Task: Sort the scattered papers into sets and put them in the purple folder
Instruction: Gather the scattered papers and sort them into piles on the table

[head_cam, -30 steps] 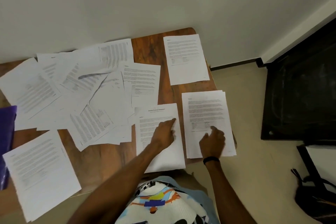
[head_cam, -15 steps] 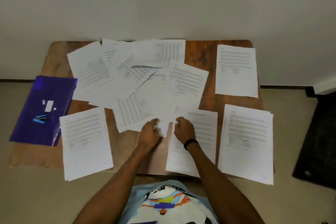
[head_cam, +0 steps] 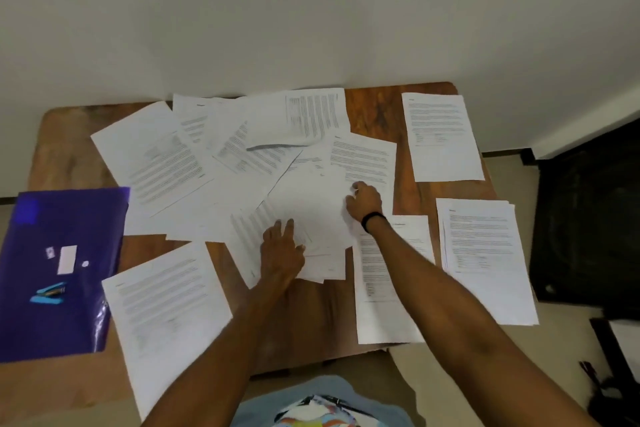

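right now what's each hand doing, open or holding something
Left hand: open, fingers flat on the scattered papers.
Right hand: fingers curled on those papers; whether it grips one cannot be told.

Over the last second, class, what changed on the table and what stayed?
Both hands moved from the sorted stacks into the scattered pile: the left hand presses flat on its near sheets; the right hand reached farther in, fingers curled. The purple folder and sorted stacks stayed put.

Black band [head_cam: 373,220] on right wrist, light blue shirt [head_cam: 304,392] with colourful print
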`<state>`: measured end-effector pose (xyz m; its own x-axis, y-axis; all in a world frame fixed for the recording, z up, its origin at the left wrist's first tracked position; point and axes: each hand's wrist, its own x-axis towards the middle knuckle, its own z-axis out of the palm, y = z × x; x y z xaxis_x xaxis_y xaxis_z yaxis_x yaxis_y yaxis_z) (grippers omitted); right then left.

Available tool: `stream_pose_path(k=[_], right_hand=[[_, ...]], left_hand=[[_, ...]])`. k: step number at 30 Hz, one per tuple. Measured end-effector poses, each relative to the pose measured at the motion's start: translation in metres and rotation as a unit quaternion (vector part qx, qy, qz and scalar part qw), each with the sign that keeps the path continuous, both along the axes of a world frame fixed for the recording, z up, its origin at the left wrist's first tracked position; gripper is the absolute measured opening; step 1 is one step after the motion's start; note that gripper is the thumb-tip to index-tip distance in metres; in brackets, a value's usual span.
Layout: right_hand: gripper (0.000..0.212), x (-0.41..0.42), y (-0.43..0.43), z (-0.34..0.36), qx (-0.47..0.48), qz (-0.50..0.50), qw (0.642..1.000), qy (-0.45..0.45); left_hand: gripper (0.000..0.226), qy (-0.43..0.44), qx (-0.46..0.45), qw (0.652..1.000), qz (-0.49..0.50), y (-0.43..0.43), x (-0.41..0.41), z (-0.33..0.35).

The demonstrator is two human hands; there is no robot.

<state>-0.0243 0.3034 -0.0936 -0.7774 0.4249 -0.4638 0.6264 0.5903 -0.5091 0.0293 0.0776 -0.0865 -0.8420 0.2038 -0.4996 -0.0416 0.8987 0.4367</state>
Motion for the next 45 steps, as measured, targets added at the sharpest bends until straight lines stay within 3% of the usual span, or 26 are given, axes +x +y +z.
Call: stream_pose_path(k=[6, 12, 15, 18, 21, 24, 26, 28, 32, 35, 37, 39, 42, 45], right_hand=[[0.059, -0.075, 0.050, 0.008, 0.027, 0.022, 0.999, -0.016], [0.089, -0.142, 0.069, -0.010, 0.061, 0.088, 0.992, -0.065], [0.084, -0.157, 0.072, -0.018, 0.094, 0.121, 0.984, -0.093], [0.059, -0.164, 0.079, -0.026, 0.150, 0.107, 0.979, -0.082], [0.016, -0.161, 0.075, -0.001, 0.285, 0.088, 0.951, 0.082], [0.023, -0.147, 0.059, 0.061, 0.375, 0.025, 0.855, 0.357], [0.024, -0.135, 0.039, 0.103, 0.371, 0.049, 0.818, 0.437], [0.026, -0.120, 0.015, 0.132, 0.356, 0.123, 0.813, 0.444], [0.033, -0.092, -0.035, 0.184, 0.266, 0.358, 0.830, 0.334], [0.028, -0.073, -0.071, 0.226, 0.226, 0.425, 0.841, 0.246], [0.024, -0.063, -0.092, 0.250, 0.242, 0.422, 0.833, 0.262], [0.020, -0.058, -0.113, 0.271, 0.245, 0.412, 0.826, 0.295], [0.019, -0.059, -0.137, 0.290, 0.219, 0.413, 0.827, 0.313], [0.019, -0.065, -0.160, 0.292, 0.138, 0.421, 0.840, 0.313]], left_hand=[[0.074, 0.031, -0.016, 0.998, -0.059, 0.015, -0.044, -0.001], [0.070, 0.027, 0.032, 0.999, -0.020, 0.025, -0.085, -0.002], [0.066, 0.034, 0.056, 0.998, 0.011, 0.019, -0.091, -0.005], [0.064, 0.043, 0.085, 0.995, 0.026, 0.012, -0.091, -0.005], [0.063, 0.058, 0.119, 0.990, 0.044, 0.006, -0.087, -0.003], [0.068, 0.086, 0.169, 0.979, 0.075, 0.004, -0.085, 0.012], [0.080, 0.108, 0.200, 0.968, 0.107, 0.004, -0.088, 0.028], [0.097, 0.133, 0.230, 0.952, 0.152, 0.001, -0.096, 0.048], [0.122, 0.220, 0.246, 0.923, 0.195, -0.022, -0.116, 0.086], [0.103, 0.244, 0.247, 0.926, 0.151, -0.048, -0.121, 0.110], [0.084, 0.221, 0.266, 0.933, 0.101, -0.064, -0.116, 0.125], [0.078, 0.160, 0.342, 0.923, 0.074, -0.078, -0.103, 0.143], [0.085, 0.032, 0.442, 0.891, 0.095, -0.094, -0.072, 0.168], [0.069, 0.032, 0.405, 0.902, 0.148, -0.109, -0.044, 0.164]])
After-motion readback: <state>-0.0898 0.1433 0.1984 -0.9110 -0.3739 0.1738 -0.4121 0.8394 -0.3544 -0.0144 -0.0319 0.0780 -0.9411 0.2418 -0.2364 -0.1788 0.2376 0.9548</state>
